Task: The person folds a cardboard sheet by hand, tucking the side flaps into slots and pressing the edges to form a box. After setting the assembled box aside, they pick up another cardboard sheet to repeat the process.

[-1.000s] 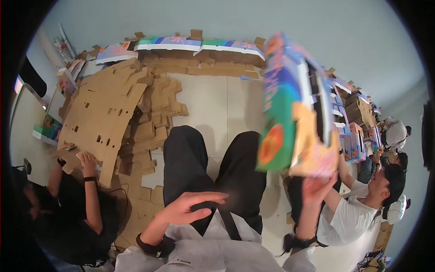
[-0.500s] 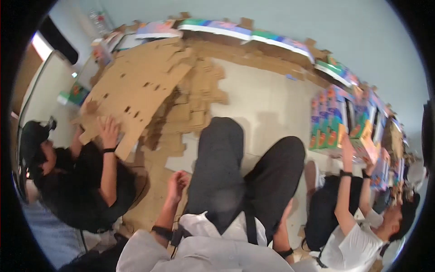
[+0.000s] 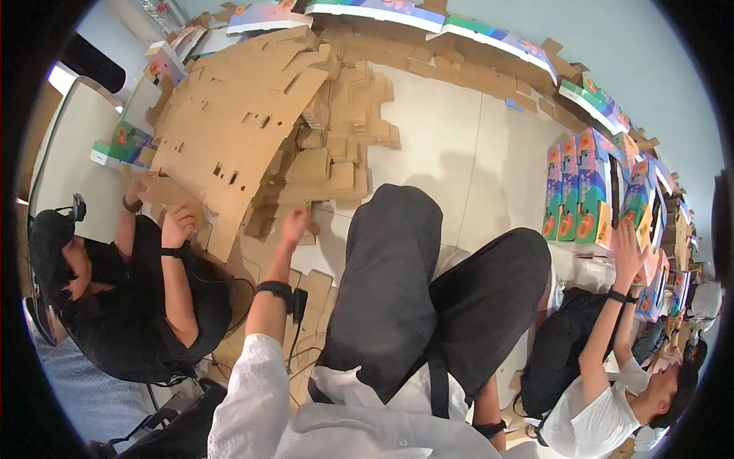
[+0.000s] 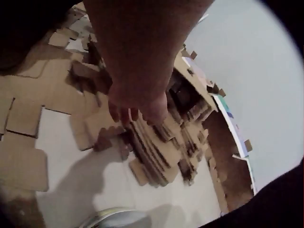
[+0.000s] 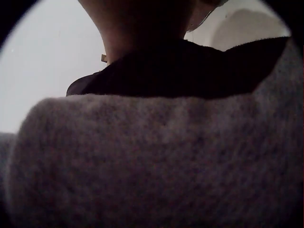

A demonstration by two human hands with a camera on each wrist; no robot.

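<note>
My left hand point(image 3: 297, 226) reaches down at the near edge of the stacked brown cardboard cutouts point(image 3: 336, 164), left of my knees. Its fingers hang loosely bent over the stack's edge in the left wrist view, where the hand point(image 4: 138, 105) is dark and partly in shadow. A large flat cardboard sheet point(image 3: 229, 115) with slots lies across the pile beside it. On the right side, only my right forearm point(image 3: 487, 402) shows next to my thigh; the hand itself is hidden behind the leg, and the right wrist view shows mostly forearm and cloth.
A person in black point(image 3: 107, 306) at left handles the large sheet's near corner. At right, a person in white point(image 3: 596, 405) has hands at a printed box point(image 3: 641, 203), beside a row of upright printed boxes point(image 3: 569, 191). Long printed cartons point(image 3: 497, 38) line the wall.
The printed box that my right hand held up is now at the right with the person in white. My right hand has dropped behind my thigh; my left has moved from my lap to the stack.
</note>
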